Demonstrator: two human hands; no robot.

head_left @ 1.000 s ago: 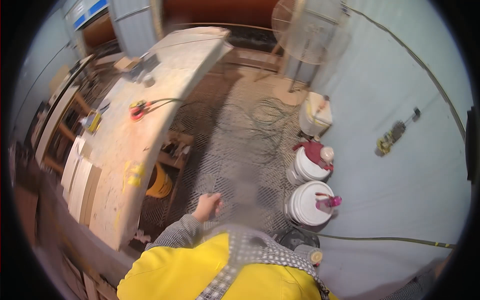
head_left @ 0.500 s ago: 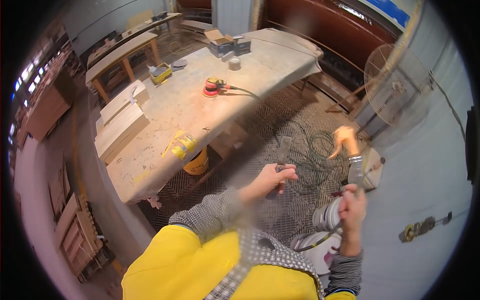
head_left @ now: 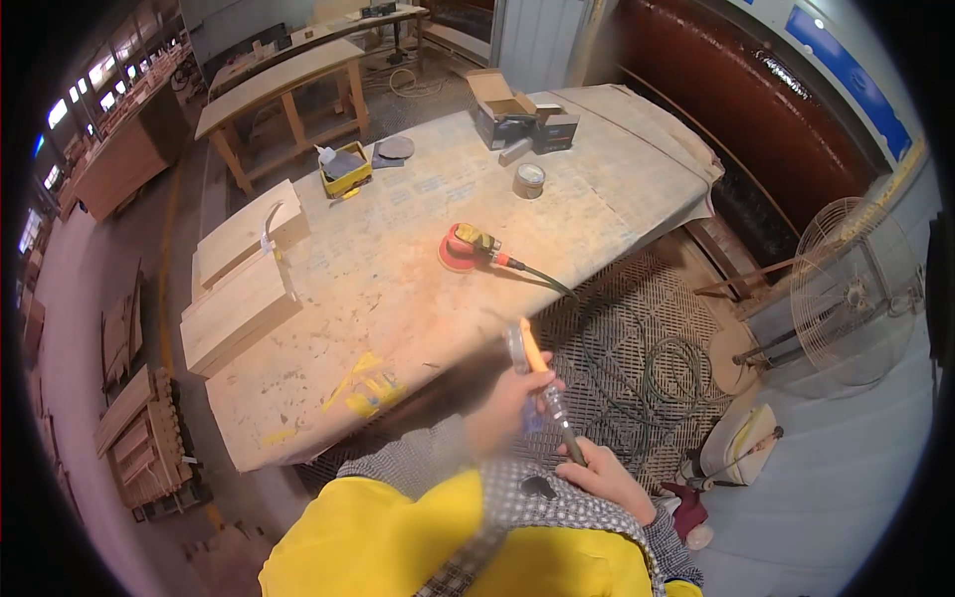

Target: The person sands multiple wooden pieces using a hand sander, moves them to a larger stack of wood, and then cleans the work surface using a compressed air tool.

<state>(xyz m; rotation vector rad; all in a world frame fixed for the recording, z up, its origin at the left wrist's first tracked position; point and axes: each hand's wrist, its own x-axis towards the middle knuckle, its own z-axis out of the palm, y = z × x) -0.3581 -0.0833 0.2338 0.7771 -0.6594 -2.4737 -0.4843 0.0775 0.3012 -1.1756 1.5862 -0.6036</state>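
My left hand (head_left: 502, 403) is closed around a scraper (head_left: 515, 350), its blade pointing up and its dark handle partly showing below the fingers. An orange air blow gun (head_left: 533, 350) lies alongside the blade, against my left fingers and thumb. Whether those fingers also grip the gun is unclear. Below the gun's metal fitting, my right hand (head_left: 609, 476) is wrapped round the dark air hose (head_left: 573, 446). Both hands are beyond the near edge of the dusty workbench (head_left: 398, 269), where a red sander (head_left: 464, 248) rests with its hose attached.
Two pale wooden blocks (head_left: 239, 308) lie at the bench's left end. Farther back are a yellow tub (head_left: 345, 174), a round tin (head_left: 528, 180) and open cardboard boxes (head_left: 507, 109). A fan (head_left: 856, 294) stands at right, with coiled hoses (head_left: 676, 378) on the matted floor.
My right hand has brought the hose and blow gun leftward from the right side to my left hand. The view has shifted; the bench appears lower and the buckets have left the picture.
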